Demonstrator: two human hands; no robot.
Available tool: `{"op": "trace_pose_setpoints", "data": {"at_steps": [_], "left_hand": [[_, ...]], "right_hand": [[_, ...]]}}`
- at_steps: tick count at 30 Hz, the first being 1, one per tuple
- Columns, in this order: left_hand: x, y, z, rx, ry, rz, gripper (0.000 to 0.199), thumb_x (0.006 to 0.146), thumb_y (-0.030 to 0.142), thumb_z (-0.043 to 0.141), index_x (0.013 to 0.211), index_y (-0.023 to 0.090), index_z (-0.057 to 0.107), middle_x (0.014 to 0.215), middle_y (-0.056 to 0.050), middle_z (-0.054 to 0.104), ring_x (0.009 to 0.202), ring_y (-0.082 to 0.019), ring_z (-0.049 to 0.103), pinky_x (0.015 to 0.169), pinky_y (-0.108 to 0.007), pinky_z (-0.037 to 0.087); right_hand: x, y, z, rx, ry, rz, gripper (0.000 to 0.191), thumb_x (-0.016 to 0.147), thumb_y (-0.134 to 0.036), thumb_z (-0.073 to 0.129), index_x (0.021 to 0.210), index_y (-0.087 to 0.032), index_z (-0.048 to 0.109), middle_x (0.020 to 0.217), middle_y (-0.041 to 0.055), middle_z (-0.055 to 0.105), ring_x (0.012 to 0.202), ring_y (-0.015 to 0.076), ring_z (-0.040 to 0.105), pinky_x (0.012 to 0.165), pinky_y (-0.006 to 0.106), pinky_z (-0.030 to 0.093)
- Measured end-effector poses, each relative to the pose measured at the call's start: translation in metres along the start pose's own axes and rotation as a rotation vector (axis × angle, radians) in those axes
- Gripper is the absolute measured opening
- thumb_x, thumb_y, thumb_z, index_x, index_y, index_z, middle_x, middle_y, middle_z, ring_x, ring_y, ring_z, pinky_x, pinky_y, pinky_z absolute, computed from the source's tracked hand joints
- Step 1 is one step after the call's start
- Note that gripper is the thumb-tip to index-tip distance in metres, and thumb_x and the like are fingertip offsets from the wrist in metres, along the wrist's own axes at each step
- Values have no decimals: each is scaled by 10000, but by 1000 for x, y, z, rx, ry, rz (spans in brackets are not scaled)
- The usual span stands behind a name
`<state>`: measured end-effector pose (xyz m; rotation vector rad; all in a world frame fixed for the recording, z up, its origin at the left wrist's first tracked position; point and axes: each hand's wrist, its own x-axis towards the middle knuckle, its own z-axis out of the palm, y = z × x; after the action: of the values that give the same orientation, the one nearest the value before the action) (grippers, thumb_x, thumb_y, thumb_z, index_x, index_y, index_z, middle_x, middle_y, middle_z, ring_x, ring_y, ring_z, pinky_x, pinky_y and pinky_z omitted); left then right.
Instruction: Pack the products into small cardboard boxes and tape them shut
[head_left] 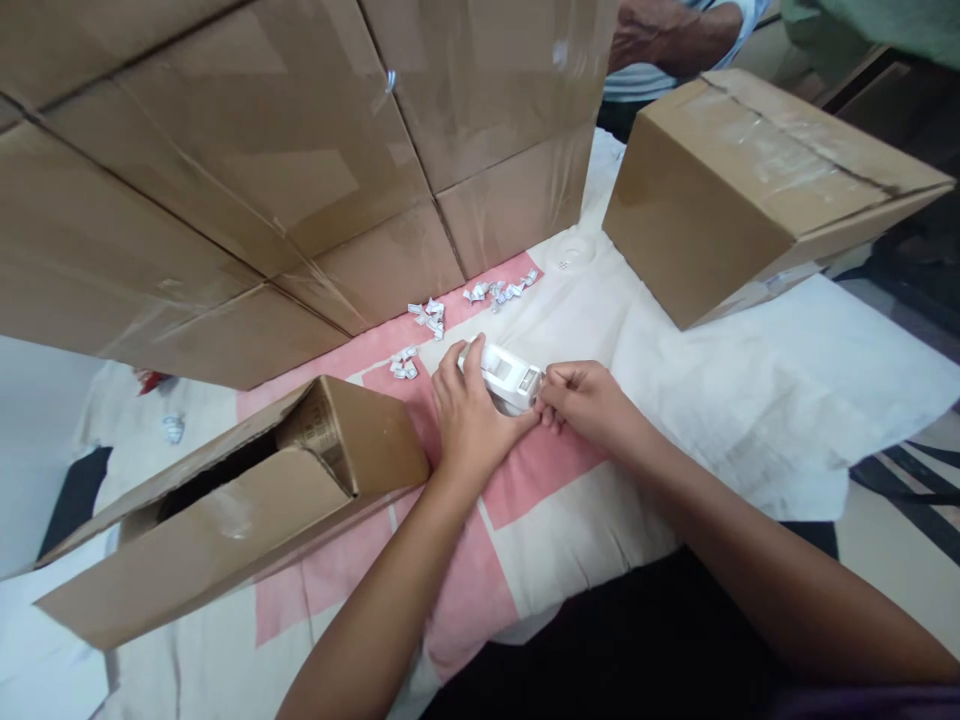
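A small white plastic device [504,368], with a rectangular recess and a small window-like part on its face, rests low over the pink and cream cloth. My left hand [472,405] is curled round it, fingers on the far side and thumb along the near side. At the device's right end, my right hand [577,395] is closed in a pinch; whatever is between its fingertips is hidden. Beyond my hands lie small crumpled white paper bits in loose piles, one pile [405,363] close to my left fingers and another pile [502,290] farther back.
Large taped cartons [337,150] form a wall at the back left. An open carton [225,510] lies at the left, and a taped carton [720,190] stands at the right on white sheeting [787,370]. Behind it shows another person's arm [667,40]. A round white perforated piece [571,255] lies farther back.
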<state>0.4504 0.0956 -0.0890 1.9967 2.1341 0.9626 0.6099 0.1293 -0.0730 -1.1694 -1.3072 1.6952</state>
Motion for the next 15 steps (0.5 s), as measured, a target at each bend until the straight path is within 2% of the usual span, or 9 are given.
{"op": "trace_pose_setpoints", "data": {"at_steps": [3, 7, 12, 15], "left_hand": [[-1, 0, 1, 0, -3, 2, 1044, 630, 505, 847, 1495, 187, 357, 1462, -206, 448, 1367, -402, 436, 1127, -547, 356], [-1, 0, -1, -45, 21, 25, 992, 687, 529, 807, 1502, 222, 332, 1484, -199, 416, 1402, -396, 390, 1140, -566, 328], [-2, 5, -16, -228, 144, 143, 620, 850, 447, 651, 1399, 235, 456, 1439, -170, 443, 1385, -345, 420, 1154, -546, 325], [-2, 10, -26, -362, 183, 190, 440, 905, 406, 588, 1307, 234, 539, 1326, -139, 530, 1294, -305, 517, 1112, -504, 394]], "right_hand": [[-2, 0, 0, -27, 4, -62, 325, 751, -150, 571, 523, -223, 350, 577, -10, 614, 493, 104, 558, 485, 237, 412], [-11, -8, 5, -101, 60, -351, 367, 818, -155, 587, 550, -221, 345, 663, 11, 632, 736, 165, 658, 646, 276, 467], [-19, -16, 6, -199, 62, -662, 433, 914, -176, 608, 597, -216, 317, 839, 37, 689, 702, 141, 608, 652, 303, 455], [-22, -17, 5, -274, 77, -772, 358, 940, -216, 638, 632, -212, 456, 974, 67, 713, 789, 165, 656, 694, 327, 504]]}}
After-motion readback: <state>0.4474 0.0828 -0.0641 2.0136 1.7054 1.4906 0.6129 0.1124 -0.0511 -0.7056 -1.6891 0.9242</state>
